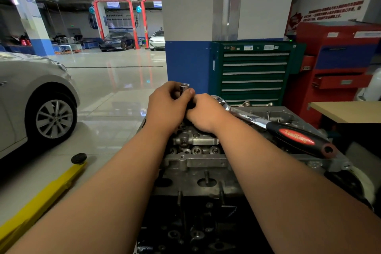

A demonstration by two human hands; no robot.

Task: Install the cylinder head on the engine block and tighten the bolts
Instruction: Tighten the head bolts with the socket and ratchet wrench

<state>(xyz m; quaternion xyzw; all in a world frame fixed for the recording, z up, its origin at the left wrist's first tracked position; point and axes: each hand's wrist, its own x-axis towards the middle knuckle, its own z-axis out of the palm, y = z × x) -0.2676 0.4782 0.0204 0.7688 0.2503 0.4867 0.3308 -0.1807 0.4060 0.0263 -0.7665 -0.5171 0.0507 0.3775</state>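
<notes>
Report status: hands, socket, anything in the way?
Left hand grips socket, open end up. Right hand curled against it, grip hidden. Ratchet lies across cylinder head.

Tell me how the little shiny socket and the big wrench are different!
The socket is short and all bare metal; the wrench is long, with a black-and-red handle. The socket stands upright, pinched in the left hand; the wrench lies slanted across the engine. Both have shiny silver metal.
</notes>
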